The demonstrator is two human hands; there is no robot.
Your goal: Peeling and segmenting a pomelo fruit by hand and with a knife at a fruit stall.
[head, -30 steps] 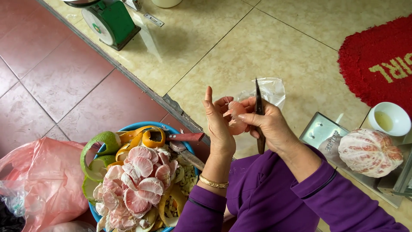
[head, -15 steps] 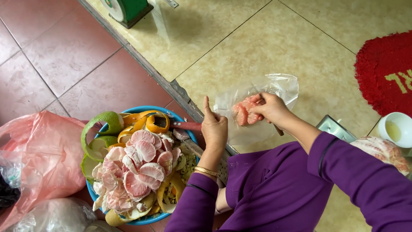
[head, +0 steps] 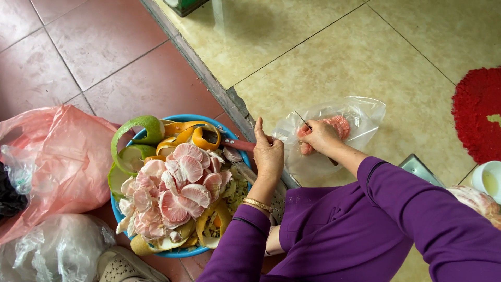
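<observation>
Right hand [head: 318,137] pushes a peeled pink pomelo segment [head: 338,125] into a clear plastic bag [head: 360,112] above the floor.
Hand is closed on the segment and a thin knife [head: 301,119]; left hand [head: 267,154] is open, empty, beside the blue bowl [head: 229,137]. Flesh looks soft, juicy, tearable: best cradled underneath; bag is flimsy and slippery.

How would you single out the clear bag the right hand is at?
Start at the blue basin of peels, then cross the floor step to the beige tiles. The clear bag lies there under the right hand, the only bag holding pink peeled fruit; the others sit left of the basin.
</observation>
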